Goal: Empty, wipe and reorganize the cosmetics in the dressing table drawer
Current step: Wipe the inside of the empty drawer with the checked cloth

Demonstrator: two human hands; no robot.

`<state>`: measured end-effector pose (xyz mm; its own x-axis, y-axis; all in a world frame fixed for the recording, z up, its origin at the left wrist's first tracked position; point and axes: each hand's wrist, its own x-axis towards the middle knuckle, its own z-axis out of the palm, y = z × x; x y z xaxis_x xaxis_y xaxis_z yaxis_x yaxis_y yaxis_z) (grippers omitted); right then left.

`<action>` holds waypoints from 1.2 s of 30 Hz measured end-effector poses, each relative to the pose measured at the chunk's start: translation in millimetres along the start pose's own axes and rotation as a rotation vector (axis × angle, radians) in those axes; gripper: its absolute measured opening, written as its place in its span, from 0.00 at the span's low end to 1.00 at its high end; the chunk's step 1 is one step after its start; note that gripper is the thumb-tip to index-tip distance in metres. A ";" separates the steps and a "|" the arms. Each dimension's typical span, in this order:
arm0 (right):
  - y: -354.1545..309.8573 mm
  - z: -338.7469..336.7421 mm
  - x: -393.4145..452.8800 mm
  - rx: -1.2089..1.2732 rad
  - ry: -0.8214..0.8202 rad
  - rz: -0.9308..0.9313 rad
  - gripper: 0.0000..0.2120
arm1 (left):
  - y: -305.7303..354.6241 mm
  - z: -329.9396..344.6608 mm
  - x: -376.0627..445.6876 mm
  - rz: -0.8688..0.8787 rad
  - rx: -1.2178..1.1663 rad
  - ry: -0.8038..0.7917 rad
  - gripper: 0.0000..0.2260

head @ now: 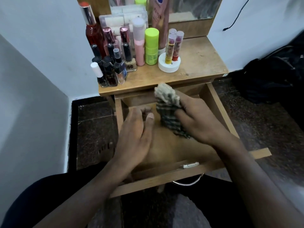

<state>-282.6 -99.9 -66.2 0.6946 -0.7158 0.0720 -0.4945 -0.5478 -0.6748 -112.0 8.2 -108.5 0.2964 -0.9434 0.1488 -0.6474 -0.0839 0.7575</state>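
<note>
The wooden drawer [218, 109] is pulled out toward me, and what shows of its inside holds no cosmetics. My right hand [200, 119] grips a checked cloth [167, 106] over the drawer's middle. My left hand [136, 134] lies inside the drawer to the left of the cloth, fingers loosely bent, holding nothing. The cosmetics stand on the dressing table top [197, 63]: a red bottle [93, 35], a pink bottle [139, 46], a green bottle [151, 46], several dark nail polish bottles [108, 71] and tubes on a white round jar [169, 63].
A mirror [194, 9] rises behind the table top. A black bag [271, 78] lies on the dark floor to the right. A white wall closes the left side. A metal handle [189, 182] hangs from the drawer front, just above my lap.
</note>
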 end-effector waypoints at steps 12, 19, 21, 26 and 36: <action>45.2 -39.1 -33.4 -0.358 0.428 0.553 0.16 | 18.4 18.6 26.7 -0.877 -0.959 -0.054 0.20; 77.5 -33.5 -42.9 -0.145 0.101 0.757 0.18 | 23.2 16.7 23.3 -0.710 -0.723 -0.003 0.09; 81.3 -38.4 -49.8 -0.096 0.089 0.708 0.20 | 34.3 29.9 37.3 -0.674 -0.669 -0.136 0.10; 84.6 -41.8 -54.5 -0.019 0.085 0.681 0.26 | 80.9 100.8 88.6 -0.733 -0.663 -0.324 0.23; 86.7 -51.4 -55.9 0.382 0.212 0.867 0.54 | 137.9 136.7 64.3 -0.508 -0.357 -0.423 0.26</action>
<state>-391.2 -129.7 -91.0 0.0414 -0.8884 -0.4572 -0.5612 0.3579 -0.7463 -278.3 -107.9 -81.3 0.1561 -0.8653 -0.4763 -0.2149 -0.5004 0.8387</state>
